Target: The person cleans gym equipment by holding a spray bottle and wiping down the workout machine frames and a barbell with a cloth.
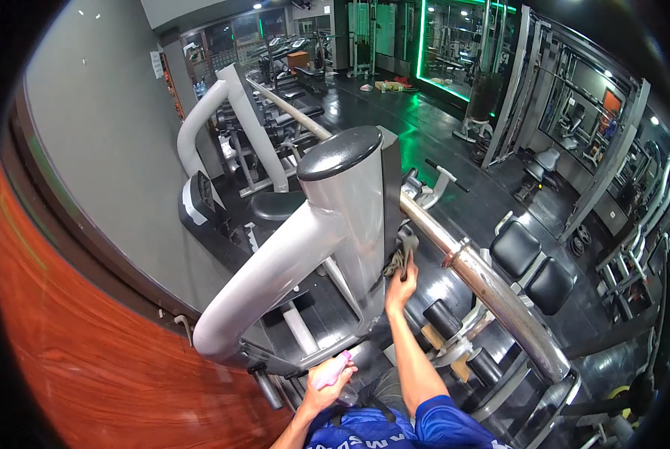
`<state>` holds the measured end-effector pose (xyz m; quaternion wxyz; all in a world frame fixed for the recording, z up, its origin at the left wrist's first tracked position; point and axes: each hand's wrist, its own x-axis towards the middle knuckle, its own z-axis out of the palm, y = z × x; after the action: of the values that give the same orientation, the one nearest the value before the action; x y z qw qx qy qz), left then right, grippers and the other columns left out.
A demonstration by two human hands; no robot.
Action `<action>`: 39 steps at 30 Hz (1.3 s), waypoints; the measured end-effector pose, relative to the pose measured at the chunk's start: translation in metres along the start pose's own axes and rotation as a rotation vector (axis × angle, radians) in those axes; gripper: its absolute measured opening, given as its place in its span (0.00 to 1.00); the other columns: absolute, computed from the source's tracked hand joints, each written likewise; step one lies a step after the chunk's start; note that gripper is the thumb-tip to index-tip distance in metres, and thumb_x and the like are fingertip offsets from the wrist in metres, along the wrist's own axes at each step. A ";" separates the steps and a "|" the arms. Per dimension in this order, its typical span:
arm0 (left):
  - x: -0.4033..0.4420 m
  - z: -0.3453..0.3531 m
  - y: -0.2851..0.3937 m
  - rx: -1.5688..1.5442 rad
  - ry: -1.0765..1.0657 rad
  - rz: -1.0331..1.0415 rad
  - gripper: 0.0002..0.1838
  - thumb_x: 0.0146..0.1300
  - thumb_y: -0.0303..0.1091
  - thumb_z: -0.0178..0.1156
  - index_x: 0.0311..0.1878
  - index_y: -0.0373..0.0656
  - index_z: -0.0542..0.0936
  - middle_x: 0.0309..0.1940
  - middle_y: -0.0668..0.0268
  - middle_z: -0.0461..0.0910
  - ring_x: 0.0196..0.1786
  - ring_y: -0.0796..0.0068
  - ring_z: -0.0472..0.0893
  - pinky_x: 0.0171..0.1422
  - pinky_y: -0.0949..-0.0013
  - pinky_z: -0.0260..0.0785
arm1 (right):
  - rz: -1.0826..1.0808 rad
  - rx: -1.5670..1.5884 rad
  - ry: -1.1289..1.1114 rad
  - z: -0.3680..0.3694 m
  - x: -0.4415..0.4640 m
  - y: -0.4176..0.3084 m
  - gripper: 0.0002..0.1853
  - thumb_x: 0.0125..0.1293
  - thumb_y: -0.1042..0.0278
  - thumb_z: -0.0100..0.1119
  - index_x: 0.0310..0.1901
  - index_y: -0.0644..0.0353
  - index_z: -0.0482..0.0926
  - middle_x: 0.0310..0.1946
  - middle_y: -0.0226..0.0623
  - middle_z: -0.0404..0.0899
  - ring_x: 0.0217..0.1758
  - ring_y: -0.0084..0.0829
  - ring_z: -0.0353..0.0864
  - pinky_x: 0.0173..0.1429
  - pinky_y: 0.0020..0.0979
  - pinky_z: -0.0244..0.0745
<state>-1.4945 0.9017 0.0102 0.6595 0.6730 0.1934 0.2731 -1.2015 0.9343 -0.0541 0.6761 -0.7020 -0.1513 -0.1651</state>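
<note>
My right hand (402,288) is closed round a crumpled dark grey cloth (401,256). It holds the cloth against the black edge of a thick silver machine upright (346,224) with a black oval cap (341,152). Lower down, my left hand (321,388) is wrapped round a spray bottle with a pink head (333,371); its clear body is partly hidden by the hand. A curved silver tube (268,280) joins the upright from the left. A metal barbell (503,303) runs past on the right, close to my right forearm.
A reddish wood panel (88,337) and a grey wall (95,112) border the left side. Black padded seats (516,248) and foam rollers (443,319) stand at the right. Beyond are more gym machines, mirrors and a dark, shiny floor (365,112).
</note>
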 end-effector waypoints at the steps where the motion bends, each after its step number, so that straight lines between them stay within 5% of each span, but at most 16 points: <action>1: 0.000 0.000 0.001 -0.015 0.017 -0.002 0.10 0.65 0.23 0.61 0.48 0.32 0.80 0.37 0.58 0.85 0.35 0.74 0.83 0.38 0.70 0.78 | 0.052 0.045 0.021 0.000 -0.012 0.008 0.29 0.60 0.82 0.52 0.66 0.56 0.72 0.50 0.45 0.79 0.52 0.42 0.80 0.58 0.35 0.72; 6: 0.001 -0.001 0.003 0.035 0.017 0.010 0.11 0.65 0.23 0.62 0.49 0.32 0.80 0.38 0.59 0.85 0.34 0.75 0.83 0.37 0.72 0.78 | 0.397 -0.037 -0.286 -0.018 -0.084 0.086 0.27 0.61 0.77 0.57 0.65 0.61 0.72 0.51 0.51 0.82 0.54 0.43 0.82 0.59 0.35 0.73; 7: 0.001 0.001 0.000 0.017 0.023 0.022 0.11 0.64 0.23 0.62 0.50 0.32 0.80 0.37 0.60 0.85 0.33 0.77 0.83 0.37 0.73 0.78 | 0.482 -0.107 -0.343 -0.026 -0.094 0.077 0.22 0.65 0.75 0.55 0.61 0.63 0.73 0.49 0.43 0.83 0.51 0.31 0.82 0.55 0.31 0.73; 10: 0.001 0.004 0.003 -0.028 0.031 -0.007 0.11 0.64 0.24 0.63 0.49 0.32 0.81 0.37 0.61 0.85 0.32 0.79 0.83 0.36 0.75 0.77 | 0.704 0.037 -0.376 -0.026 -0.113 0.095 0.18 0.65 0.74 0.56 0.56 0.64 0.72 0.44 0.41 0.83 0.46 0.30 0.81 0.52 0.31 0.73; 16: 0.000 0.002 0.000 -0.033 0.058 -0.024 0.11 0.64 0.24 0.63 0.48 0.32 0.81 0.36 0.61 0.85 0.33 0.79 0.83 0.37 0.75 0.77 | 0.376 0.322 -0.136 -0.008 -0.072 -0.014 0.15 0.65 0.76 0.54 0.53 0.65 0.71 0.43 0.38 0.77 0.46 0.28 0.76 0.54 0.29 0.70; 22: 0.000 0.003 -0.002 -0.061 0.048 -0.062 0.13 0.64 0.24 0.63 0.51 0.32 0.80 0.39 0.61 0.85 0.35 0.78 0.83 0.38 0.74 0.78 | -0.208 0.183 -0.145 -0.002 -0.043 -0.103 0.26 0.49 0.82 0.62 0.53 0.66 0.76 0.41 0.47 0.77 0.45 0.46 0.77 0.54 0.39 0.72; 27: 0.004 0.005 0.007 -0.120 0.067 0.010 0.15 0.64 0.23 0.62 0.55 0.33 0.79 0.42 0.60 0.84 0.39 0.77 0.83 0.39 0.73 0.79 | -0.176 0.016 -0.093 -0.001 -0.063 -0.044 0.23 0.52 0.81 0.62 0.53 0.66 0.76 0.42 0.49 0.78 0.47 0.48 0.79 0.55 0.40 0.72; 32: 0.008 0.007 0.003 -0.071 0.089 0.003 0.12 0.66 0.24 0.61 0.51 0.32 0.79 0.38 0.59 0.85 0.36 0.75 0.83 0.37 0.72 0.78 | 0.641 -0.059 -0.272 -0.025 -0.120 0.069 0.18 0.63 0.72 0.61 0.55 0.65 0.75 0.47 0.44 0.83 0.51 0.34 0.81 0.55 0.33 0.72; 34: 0.012 0.007 -0.005 -0.003 0.111 -0.030 0.10 0.66 0.25 0.60 0.49 0.32 0.79 0.36 0.59 0.85 0.35 0.76 0.83 0.37 0.72 0.77 | 0.755 0.251 -0.195 -0.040 -0.149 0.088 0.21 0.62 0.70 0.62 0.57 0.64 0.75 0.48 0.41 0.82 0.50 0.33 0.81 0.57 0.32 0.72; 39: 0.015 0.011 -0.024 0.036 0.251 -0.118 0.08 0.67 0.28 0.60 0.44 0.34 0.80 0.33 0.64 0.83 0.30 0.80 0.81 0.36 0.76 0.74 | 0.985 0.197 -0.285 -0.087 -0.184 0.122 0.19 0.64 0.70 0.58 0.57 0.64 0.74 0.47 0.37 0.80 0.48 0.29 0.78 0.54 0.30 0.72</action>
<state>-1.4737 0.9033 -0.0116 0.6330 0.6327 0.3185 0.3122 -1.3166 0.8443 -0.2419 0.7091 -0.6386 0.0913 0.2847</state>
